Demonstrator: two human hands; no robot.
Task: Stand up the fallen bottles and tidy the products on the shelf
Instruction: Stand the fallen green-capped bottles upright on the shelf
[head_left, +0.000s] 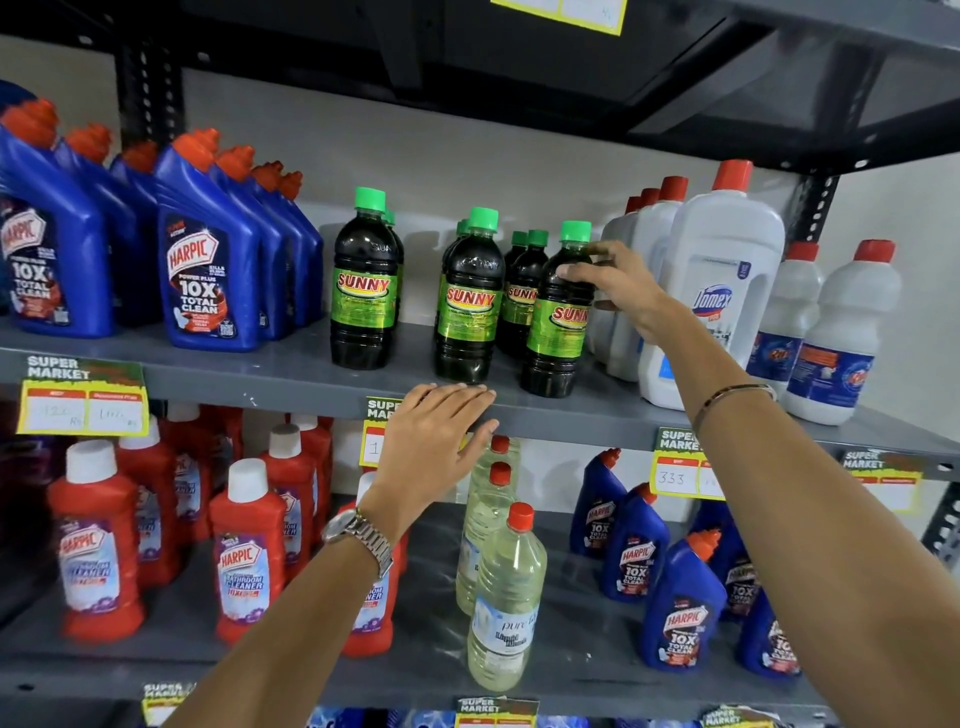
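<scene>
Dark Sunny bottles with green caps stand upright on the middle grey shelf (291, 371). One stands alone at the left (363, 291), another in front at the centre (467, 306), more behind it. My right hand (615, 283) grips the rightmost Sunny bottle (558, 332) around its shoulder; that bottle stands upright near the shelf's front. My left hand (441, 431) rests flat and open on the shelf's front edge, below the centre bottle, holding nothing.
Blue Harpic bottles (208, 260) fill the shelf's left; white Domex bleach bottles (717, 291) stand right of my right hand. Below are red Harpic bottles (249, 556), clear bottles with red caps (504, 587) and more blue Harpic (680, 608). Price tags hang on the shelf edges.
</scene>
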